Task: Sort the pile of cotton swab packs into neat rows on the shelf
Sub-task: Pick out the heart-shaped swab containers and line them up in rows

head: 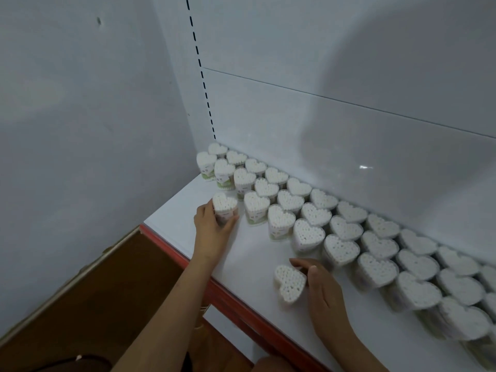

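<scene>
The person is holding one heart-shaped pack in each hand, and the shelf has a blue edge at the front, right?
Not quite: the head view shows the shelf has a red front edge, not blue. The rest holds: the left hand grips one heart-shaped pack, and the right hand holds another pack, both in front of the rows.

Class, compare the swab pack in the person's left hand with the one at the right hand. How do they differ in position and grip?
1. The left pack stands near the rows' far left end; the right pack stands nearer the shelf's red front edge.
2. The left hand wraps fingers around its pack's side; the right hand pinches its pack from the right.
3. The left pack's heart point faces the front; the right pack's is turned sideways.

Both are upright, heart-shaped and full of white swabs.
</scene>
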`<state>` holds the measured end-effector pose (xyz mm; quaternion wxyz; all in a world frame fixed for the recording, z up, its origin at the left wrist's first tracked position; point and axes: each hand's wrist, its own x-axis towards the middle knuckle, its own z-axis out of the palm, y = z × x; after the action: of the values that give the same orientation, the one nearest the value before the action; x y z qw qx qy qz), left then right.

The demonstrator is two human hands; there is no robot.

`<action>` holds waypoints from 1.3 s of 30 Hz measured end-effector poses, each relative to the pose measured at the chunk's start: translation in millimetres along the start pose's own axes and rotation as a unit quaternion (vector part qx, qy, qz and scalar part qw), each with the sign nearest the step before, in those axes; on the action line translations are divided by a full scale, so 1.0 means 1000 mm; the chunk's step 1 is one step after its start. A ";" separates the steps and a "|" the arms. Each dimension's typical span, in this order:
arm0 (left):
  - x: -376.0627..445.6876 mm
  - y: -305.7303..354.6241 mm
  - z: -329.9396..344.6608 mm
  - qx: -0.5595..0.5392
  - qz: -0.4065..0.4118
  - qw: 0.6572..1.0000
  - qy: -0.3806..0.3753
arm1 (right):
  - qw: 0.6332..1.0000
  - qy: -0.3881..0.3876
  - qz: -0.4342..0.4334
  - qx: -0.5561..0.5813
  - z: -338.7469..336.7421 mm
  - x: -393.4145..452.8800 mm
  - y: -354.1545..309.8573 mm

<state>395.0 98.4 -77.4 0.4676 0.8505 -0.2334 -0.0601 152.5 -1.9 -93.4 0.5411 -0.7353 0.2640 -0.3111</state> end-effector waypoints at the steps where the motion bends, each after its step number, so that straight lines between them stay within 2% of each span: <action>1: 0.005 0.001 0.000 0.004 0.000 1.000 -0.002 | 1.000 0.001 -0.002 -0.003 0.000 0.000 0.000; 7: 0.026 0.012 0.003 -0.055 0.015 0.998 -0.003 | 1.000 0.012 -0.008 -0.007 0.000 0.001 -0.002; 16: 0.031 0.013 0.008 -0.056 0.026 0.998 -0.016 | 1.000 0.010 0.000 -0.023 0.000 0.001 -0.002; 19: 0.031 0.009 0.006 -0.054 0.013 0.998 -0.034 | 0.999 -0.022 -0.021 -0.014 -0.003 0.000 -0.010; 22: 0.015 0.008 0.002 -0.011 -0.036 0.999 -0.039 | 0.993 -0.097 -0.050 -0.033 -0.007 -0.005 -0.017; 25: -0.013 0.018 -0.010 -0.002 -0.027 1.000 0.009 | 0.983 -0.137 -0.090 -0.085 -0.006 -0.010 -0.018; 27: -0.033 0.024 -0.022 -0.001 -0.004 0.999 0.034 | 0.980 -0.124 -0.107 -0.116 -0.004 -0.013 -0.017; 29: -0.053 0.030 -0.035 0.006 0.016 1.000 0.006 | 0.982 -0.092 -0.098 -0.135 0.000 -0.013 -0.024; 32: -0.089 0.042 -0.051 -0.030 0.052 0.990 -0.129 | 0.993 -0.047 -0.039 -0.096 0.020 -0.003 -0.049; 34: -0.105 0.045 -0.054 -0.051 0.054 0.982 -0.171 | 0.997 -0.036 -0.011 -0.062 0.042 0.009 -0.063; 39: -0.114 0.029 -0.047 -0.090 0.066 0.984 -0.139 | 0.995 -0.081 -0.001 -0.053 0.096 0.034 -0.082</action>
<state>299.6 172.7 -40.3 0.5083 0.7710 -0.3452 -0.1673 250.4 56.6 -30.5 0.5208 -0.7860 0.2343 -0.2367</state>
